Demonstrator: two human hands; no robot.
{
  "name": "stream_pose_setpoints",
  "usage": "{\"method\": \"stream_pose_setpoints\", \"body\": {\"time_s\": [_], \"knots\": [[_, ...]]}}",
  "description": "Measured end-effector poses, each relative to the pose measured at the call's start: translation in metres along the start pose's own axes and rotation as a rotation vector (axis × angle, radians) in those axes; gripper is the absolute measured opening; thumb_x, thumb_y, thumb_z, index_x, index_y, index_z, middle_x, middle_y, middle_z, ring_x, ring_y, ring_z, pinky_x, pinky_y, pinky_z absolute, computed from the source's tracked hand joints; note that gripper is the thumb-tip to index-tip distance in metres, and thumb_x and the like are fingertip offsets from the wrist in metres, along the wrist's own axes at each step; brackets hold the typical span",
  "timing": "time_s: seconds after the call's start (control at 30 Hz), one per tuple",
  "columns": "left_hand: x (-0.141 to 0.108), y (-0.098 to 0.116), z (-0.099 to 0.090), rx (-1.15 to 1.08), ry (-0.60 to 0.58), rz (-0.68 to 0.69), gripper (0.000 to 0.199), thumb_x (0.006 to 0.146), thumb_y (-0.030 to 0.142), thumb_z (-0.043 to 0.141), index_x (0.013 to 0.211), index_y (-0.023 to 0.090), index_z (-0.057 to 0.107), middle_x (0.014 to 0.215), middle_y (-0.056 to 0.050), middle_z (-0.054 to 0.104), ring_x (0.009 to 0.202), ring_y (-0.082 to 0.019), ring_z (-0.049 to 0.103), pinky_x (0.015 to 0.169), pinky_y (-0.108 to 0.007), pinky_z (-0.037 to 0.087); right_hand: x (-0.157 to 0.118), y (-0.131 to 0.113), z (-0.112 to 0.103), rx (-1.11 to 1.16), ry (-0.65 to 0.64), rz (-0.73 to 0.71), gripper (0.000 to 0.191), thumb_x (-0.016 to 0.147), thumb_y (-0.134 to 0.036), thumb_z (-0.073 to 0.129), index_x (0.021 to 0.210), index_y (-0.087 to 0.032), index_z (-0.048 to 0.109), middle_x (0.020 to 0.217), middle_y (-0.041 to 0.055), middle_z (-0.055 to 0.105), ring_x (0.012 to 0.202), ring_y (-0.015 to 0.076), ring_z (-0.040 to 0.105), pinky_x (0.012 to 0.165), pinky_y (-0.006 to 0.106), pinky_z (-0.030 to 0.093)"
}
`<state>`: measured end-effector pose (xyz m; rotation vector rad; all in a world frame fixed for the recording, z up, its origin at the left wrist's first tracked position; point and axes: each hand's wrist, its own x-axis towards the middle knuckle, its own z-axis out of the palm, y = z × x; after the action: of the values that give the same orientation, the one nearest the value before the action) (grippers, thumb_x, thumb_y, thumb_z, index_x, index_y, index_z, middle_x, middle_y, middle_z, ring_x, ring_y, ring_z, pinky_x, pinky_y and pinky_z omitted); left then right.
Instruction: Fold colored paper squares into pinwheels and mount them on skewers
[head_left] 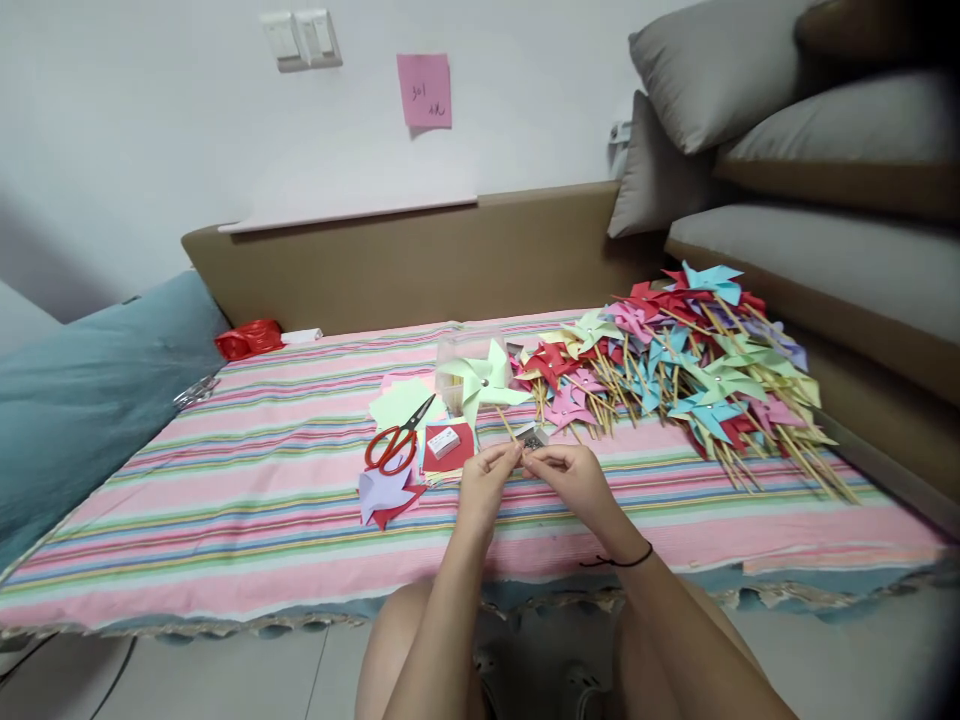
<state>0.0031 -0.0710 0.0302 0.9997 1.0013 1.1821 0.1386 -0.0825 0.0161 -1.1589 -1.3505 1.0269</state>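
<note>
A light green paper pinwheel points away from me, its thin wooden stick running back to my fingers. My left hand is closed around the lower end of that stick. Beside it, my right hand is pinched, its fingertips meeting the left ones; what lies between them is too small to make out. Just beyond the fingers sits a small open box of tiny metal pieces. To the left are red-handled scissors, a small white box on red paper squares, and a purple cut paper piece.
Many finished pinwheels are heaped on the right of the striped cloth. A clear plastic container stands behind the green pinwheel. Light green paper sheets lie by the scissors. A red bag sits far left; grey cushions are stacked right.
</note>
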Motion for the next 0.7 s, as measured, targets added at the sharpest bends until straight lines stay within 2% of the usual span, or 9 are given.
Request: {"method": "stream_pose_setpoints", "body": {"time_s": [0.1, 0.2, 0.3, 0.37, 0.43, 0.53, 0.6, 0.7], "knots": [[-0.001, 0.000, 0.005, 0.001, -0.025, 0.007, 0.030, 0.059, 0.038, 0.079, 0.078, 0.015, 0.074, 0.084, -0.009, 0.075, 0.081, -0.022, 0.068, 0.077, -0.032, 0.050, 0.000, -0.002, -0.002, -0.032, 0.017, -0.038, 0.022, 0.074, -0.037, 0.065, 0.065, -0.018, 0.071, 0.065, 0.0061, 0.073, 0.064, 0.0220, 0.070, 0.063, 0.031, 0.055], [0.000, 0.000, 0.009, 0.004, -0.050, 0.011, 0.027, 0.061, 0.037, 0.078, 0.076, 0.015, 0.073, 0.085, -0.009, 0.075, 0.085, -0.022, 0.068, 0.078, -0.031, 0.049, -0.001, -0.006, 0.000, -0.071, 0.052, -0.064, 0.022, 0.075, -0.034, 0.063, 0.063, -0.018, 0.071, 0.063, 0.0055, 0.073, 0.062, 0.0214, 0.070, 0.059, 0.029, 0.055], [0.002, 0.000, 0.012, 0.036, -0.052, -0.015, 0.035, 0.064, 0.040, 0.076, 0.089, 0.016, 0.071, 0.098, -0.009, 0.074, 0.095, -0.023, 0.066, 0.079, -0.030, 0.048, 0.000, -0.013, -0.004, -0.111, 0.120, -0.084, 0.020, 0.075, -0.031, 0.062, 0.063, -0.018, 0.072, 0.062, 0.0049, 0.073, 0.059, 0.0204, 0.069, 0.058, 0.028, 0.055], [0.004, -0.001, 0.014, 0.060, -0.029, -0.056, 0.045, 0.065, 0.044, 0.074, 0.101, 0.018, 0.067, 0.106, -0.009, 0.072, 0.097, -0.022, 0.066, 0.078, -0.029, 0.047, 0.003, -0.018, -0.018, -0.138, 0.207, -0.095, 0.020, 0.075, -0.032, 0.061, 0.065, -0.018, 0.072, 0.063, 0.0051, 0.073, 0.059, 0.0203, 0.069, 0.059, 0.029, 0.055], [0.006, -0.002, 0.014, 0.076, -0.014, -0.092, 0.050, 0.067, 0.049, 0.072, 0.106, 0.019, 0.064, 0.111, -0.010, 0.070, 0.096, -0.022, 0.066, 0.076, -0.029, 0.047, 0.005, -0.023, -0.043, -0.169, 0.327, -0.099, 0.024, 0.077, -0.036, 0.059, 0.068, -0.018, 0.072, 0.066, 0.0060, 0.074, 0.063, 0.0208, 0.070, 0.063, 0.030, 0.056], [0.007, -0.002, 0.014, 0.092, -0.018, -0.106, 0.048, 0.068, 0.051, 0.070, 0.102, 0.018, 0.064, 0.114, -0.011, 0.069, 0.096, -0.022, 0.066, 0.077, -0.029, 0.047, -0.005, -0.021, -0.099, -0.242, 0.526, -0.074, 0.029, 0.075, -0.042, 0.059, 0.072, -0.017, 0.073, 0.071, 0.0074, 0.075, 0.068, 0.0224, 0.071, 0.070, 0.033, 0.055], [0.007, -0.001, 0.014, 0.093, -0.024, -0.108, 0.046, 0.068, 0.050, 0.070, 0.099, 0.017, 0.064, 0.113, -0.012, 0.069, 0.095, -0.023, 0.066, 0.077, -0.029, 0.047, -0.022, -0.014, -0.138, -0.312, 0.637, -0.028, 0.032, 0.072, -0.046, 0.059, 0.074, -0.017, 0.073, 0.068, 0.0079, 0.074, 0.068, 0.0245, 0.071, 0.070, 0.035, 0.054], [0.008, 0.000, 0.013, 0.098, -0.033, -0.119, 0.044, 0.068, 0.050, 0.070, 0.097, 0.017, 0.064, 0.110, -0.012, 0.070, 0.092, -0.022, 0.067, 0.079, -0.031, 0.048, -0.055, 0.005, -0.187, -0.449, 0.745, 0.086, 0.030, 0.066, -0.046, 0.062, 0.066, -0.018, 0.072, 0.062, 0.0077, 0.073, 0.066, 0.0271, 0.069, 0.067, 0.036, 0.051]]}}
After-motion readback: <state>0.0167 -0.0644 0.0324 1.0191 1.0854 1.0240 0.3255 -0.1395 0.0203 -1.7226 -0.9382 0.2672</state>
